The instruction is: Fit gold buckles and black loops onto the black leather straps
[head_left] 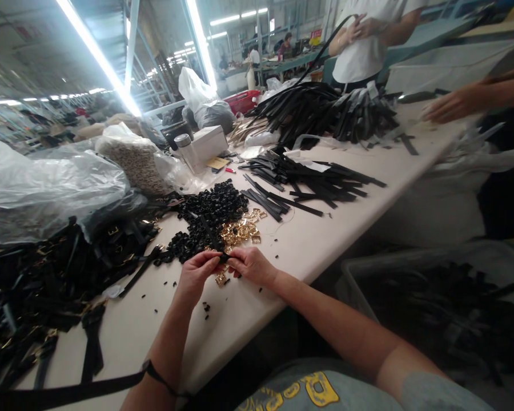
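Close together over the table's near part, my left hand (199, 273) and my right hand (255, 266) pinch a short black strap (224, 258) between thumbs and fingers. Part of the strap is hidden by the fingers, and I cannot tell whether a buckle is on it. Just beyond the hands lies a heap of gold buckles (242, 229). Behind and left of it is a large pile of small black loops (214, 208). One gold buckle (220, 279) rests on the table under my fingers.
Black straps (308, 177) lie in bundles farther back. Left, finished-looking buckled straps (98, 257) are heaped beside plastic bags (60, 177). A clear bin (360, 291) stands below the table's right edge. Another person's hand (458, 104) reaches in at right; a person in white (360, 51) stands behind.
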A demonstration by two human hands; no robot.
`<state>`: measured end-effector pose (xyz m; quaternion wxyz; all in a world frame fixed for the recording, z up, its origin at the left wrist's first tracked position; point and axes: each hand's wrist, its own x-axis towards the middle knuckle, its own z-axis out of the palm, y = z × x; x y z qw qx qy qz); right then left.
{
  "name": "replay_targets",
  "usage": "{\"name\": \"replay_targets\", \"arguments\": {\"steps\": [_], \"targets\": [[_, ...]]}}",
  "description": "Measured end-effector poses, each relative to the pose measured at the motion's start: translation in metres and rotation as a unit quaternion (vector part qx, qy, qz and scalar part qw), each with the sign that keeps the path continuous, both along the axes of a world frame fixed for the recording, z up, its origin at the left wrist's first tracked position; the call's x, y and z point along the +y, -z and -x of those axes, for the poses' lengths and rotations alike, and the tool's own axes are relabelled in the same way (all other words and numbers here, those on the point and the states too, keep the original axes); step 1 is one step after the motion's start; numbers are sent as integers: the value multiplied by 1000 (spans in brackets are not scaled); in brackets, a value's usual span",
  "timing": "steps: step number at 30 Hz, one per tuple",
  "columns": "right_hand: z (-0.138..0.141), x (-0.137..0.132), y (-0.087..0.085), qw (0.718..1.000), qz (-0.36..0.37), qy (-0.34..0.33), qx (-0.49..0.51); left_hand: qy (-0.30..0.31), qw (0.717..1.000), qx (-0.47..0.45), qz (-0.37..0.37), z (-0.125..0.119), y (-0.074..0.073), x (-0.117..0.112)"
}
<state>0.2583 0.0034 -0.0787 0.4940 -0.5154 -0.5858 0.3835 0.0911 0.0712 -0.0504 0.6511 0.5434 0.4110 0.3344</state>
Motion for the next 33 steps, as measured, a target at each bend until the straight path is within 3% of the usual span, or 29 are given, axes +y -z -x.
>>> {"name": "replay_targets", "arguments": {"steps": [9,15,19,21,27,33], "targets": [[-1,0,1,995,-28,12,-92,-6,994,36,-103,-4,-1,-3],[-1,2,2,994,-17,52,-93,23,974,54,-219,-3,3,-5],[0,2,3,994,-19,49,-95,20,966,63,-249,-1,5,-5],[0,2,4,995,-17,43,-85,20,969,59,-239,-1,6,-4],[0,1,4,1000,3,18,7,26,993,13,-115,-5,9,-5],[2,0,1,987,50,-32,146,-27,996,-22,-82,-8,11,-6]]}}
